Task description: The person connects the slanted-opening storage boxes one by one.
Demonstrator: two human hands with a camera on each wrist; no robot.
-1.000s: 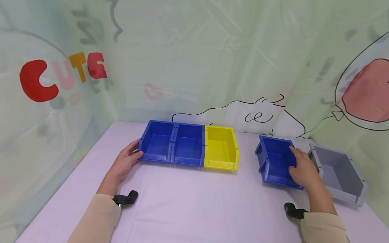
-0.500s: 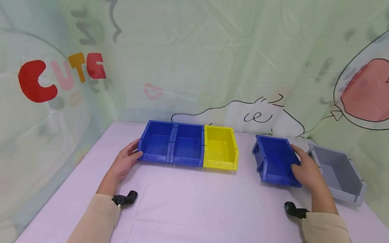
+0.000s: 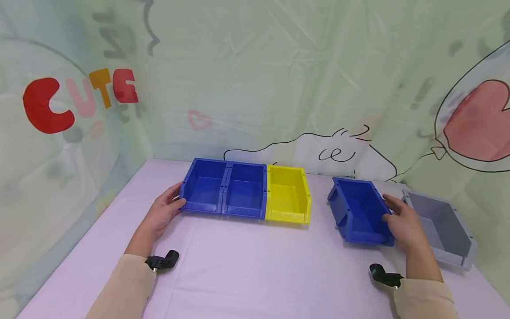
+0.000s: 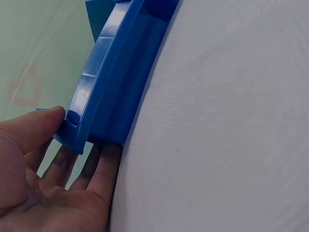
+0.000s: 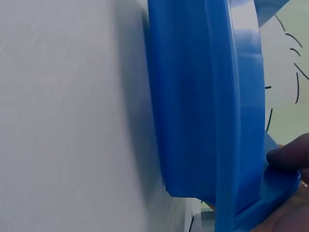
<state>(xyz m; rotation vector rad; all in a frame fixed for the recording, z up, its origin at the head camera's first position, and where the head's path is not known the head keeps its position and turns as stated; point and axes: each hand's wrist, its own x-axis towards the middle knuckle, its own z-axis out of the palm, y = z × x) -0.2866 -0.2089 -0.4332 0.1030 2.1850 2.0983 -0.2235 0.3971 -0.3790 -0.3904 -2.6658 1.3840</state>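
Observation:
A row on the table holds a blue storage bin, a second blue bin and a yellow bin, side by side. My left hand grips the outer side of the leftmost blue bin; in the left wrist view its thumb lies on the front corner, fingers against the side wall. To the right, apart from the row, my right hand holds another blue bin by its right wall. The thumb presses that bin's edge in the right wrist view, with the other fingers mostly hidden.
A larger grey bin stands right of my right hand, partly behind the wrist. White cloth covers the table. A printed curtain hangs behind and along the sides. A gap separates the yellow bin from the right blue bin.
The right blue bin has shifted slightly left and turned a little. My right hand's fingers have moved from over its rim to its outer right side. The left hand keeps its place.

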